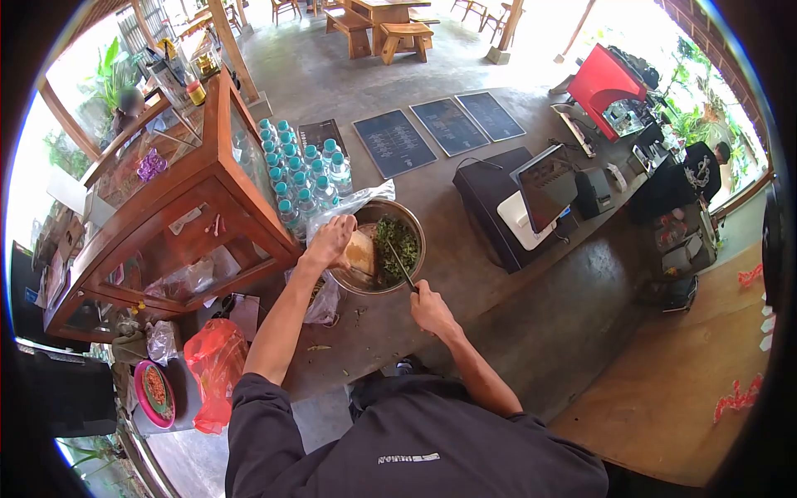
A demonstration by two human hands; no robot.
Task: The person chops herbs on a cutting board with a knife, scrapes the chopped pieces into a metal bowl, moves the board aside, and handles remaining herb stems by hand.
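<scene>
A round metal bowl (421, 241) stands on the counter in front of me, with chopped green leaves (397, 241) on its right side. My right hand (432, 308) grips the handle of a knife (402, 267), whose blade reaches over the bowl into the leaves. My left hand (334, 241) is at the bowl's left side, its fingers curled on the edge of a pale brown block (359, 252) inside the bowl. Clear plastic (353, 202) lies against the bowl's far left rim.
Several water bottles (303, 170) stand behind the bowl, beside a wooden glass cabinet (195, 220). Right are a monitor (544, 187) and a black box (481, 216). A red plastic bag (217, 369) and pink basin (139, 390) sit at left; a person (131, 108) is beyond.
</scene>
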